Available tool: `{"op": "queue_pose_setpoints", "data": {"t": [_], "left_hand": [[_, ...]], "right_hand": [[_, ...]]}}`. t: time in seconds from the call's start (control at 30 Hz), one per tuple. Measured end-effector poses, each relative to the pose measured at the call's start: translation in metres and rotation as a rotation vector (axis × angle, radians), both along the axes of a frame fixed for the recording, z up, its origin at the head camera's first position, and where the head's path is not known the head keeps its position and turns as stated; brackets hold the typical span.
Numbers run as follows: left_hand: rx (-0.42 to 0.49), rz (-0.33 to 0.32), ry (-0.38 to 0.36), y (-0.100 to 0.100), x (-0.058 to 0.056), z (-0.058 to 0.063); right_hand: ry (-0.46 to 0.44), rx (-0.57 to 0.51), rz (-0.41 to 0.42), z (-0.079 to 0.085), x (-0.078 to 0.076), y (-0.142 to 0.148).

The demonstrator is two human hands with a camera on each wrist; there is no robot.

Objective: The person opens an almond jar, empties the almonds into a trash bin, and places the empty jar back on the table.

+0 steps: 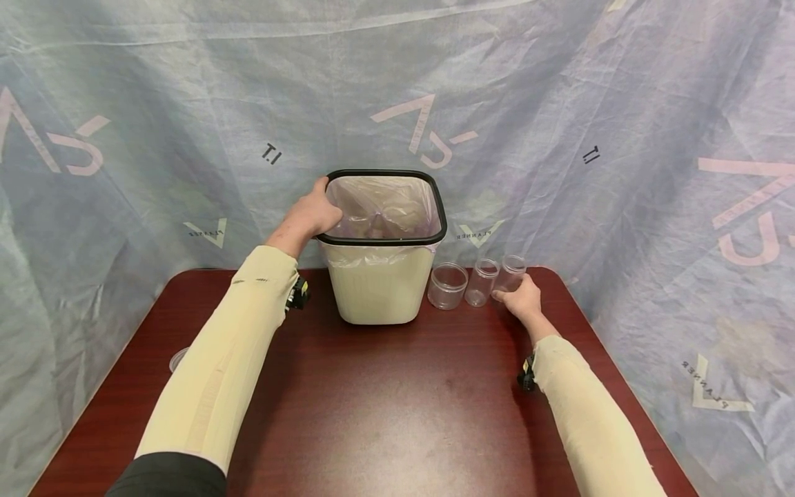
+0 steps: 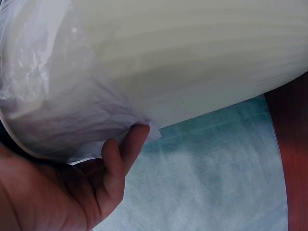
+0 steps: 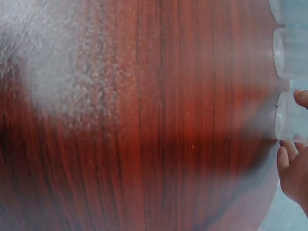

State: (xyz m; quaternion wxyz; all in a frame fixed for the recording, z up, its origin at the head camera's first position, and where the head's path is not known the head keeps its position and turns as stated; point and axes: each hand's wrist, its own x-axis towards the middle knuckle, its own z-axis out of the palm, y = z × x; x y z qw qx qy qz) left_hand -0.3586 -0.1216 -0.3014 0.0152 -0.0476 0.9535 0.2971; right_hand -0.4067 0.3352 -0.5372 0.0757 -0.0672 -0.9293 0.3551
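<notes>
A cream trash bin [image 1: 379, 286] with a black rim and a clear plastic liner [image 1: 391, 197] stands upright at the back of the table. My left hand [image 1: 313, 212] grips its rim at the left side; in the left wrist view the fingers [image 2: 115, 168] curl under the rim against the liner's loose edge. At the back right, my right hand [image 1: 524, 298] holds the rightmost clear jar [image 1: 513, 268], thumb on one side and fingers on the other. That jar [image 3: 288, 115] stands on the tabletop in the right wrist view.
Left of the held jar stand a narrow clear jar [image 1: 482, 283] and a wider one [image 1: 448, 284], close beside the bin. Another clear round item [image 1: 177, 359] is partly hidden behind my left forearm. Grey printed cloth [image 1: 497, 83] hangs behind the dark red table [image 1: 385, 407].
</notes>
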Motion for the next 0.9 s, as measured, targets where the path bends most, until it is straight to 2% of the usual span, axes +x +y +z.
{"op": "queue_pose_setpoints", "data": {"t": [0.37,0.57,0.77,0.9], "left_hand": [[0.012,-0.016,-0.011,0.005,-0.003,-0.003],[0.021,-0.019,-0.024,0.004,-0.007,-0.003],[0.099,0.042,-0.040,-0.003,-0.005,-0.007],[0.164,0.102,0.020,-0.010,0.000,-0.010]], "right_hand": [[-0.017,0.040,0.027,-0.007,0.004,0.005],[-0.032,0.016,0.049,-0.004,0.011,0.005],[-0.031,0.030,0.099,0.001,0.016,0.005],[0.030,0.073,0.119,0.013,0.022,0.006]]}}
